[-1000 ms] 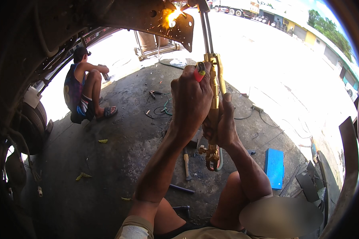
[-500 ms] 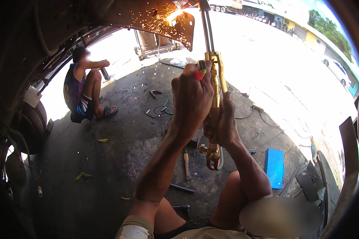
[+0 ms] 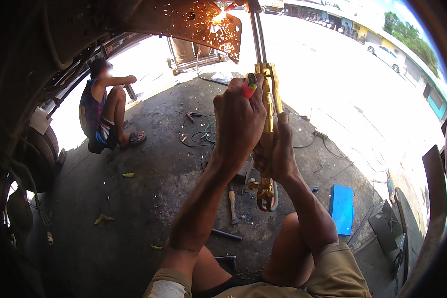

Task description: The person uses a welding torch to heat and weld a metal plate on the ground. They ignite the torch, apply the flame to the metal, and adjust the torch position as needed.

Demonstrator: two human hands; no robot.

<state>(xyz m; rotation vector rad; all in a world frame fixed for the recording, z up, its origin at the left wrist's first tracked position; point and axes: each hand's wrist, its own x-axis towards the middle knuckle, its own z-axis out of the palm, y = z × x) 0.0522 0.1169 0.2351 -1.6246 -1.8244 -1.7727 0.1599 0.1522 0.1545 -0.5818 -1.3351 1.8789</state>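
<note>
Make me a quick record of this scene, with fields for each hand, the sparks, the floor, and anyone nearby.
Left hand: closed around a small red object, against or very near the torch
Right hand: wrapped around the brass torch, lower down
Sparks: bright, at the brown metal plate near the torch's far end
Floor: blue box at right; wooden-handled tool between the forearms
Nearby: another person squatting at left

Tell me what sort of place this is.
Likely a vehicle repair yard: a brass torch is held up near a sparking metal plate, and a tyre shows at the left.
</note>
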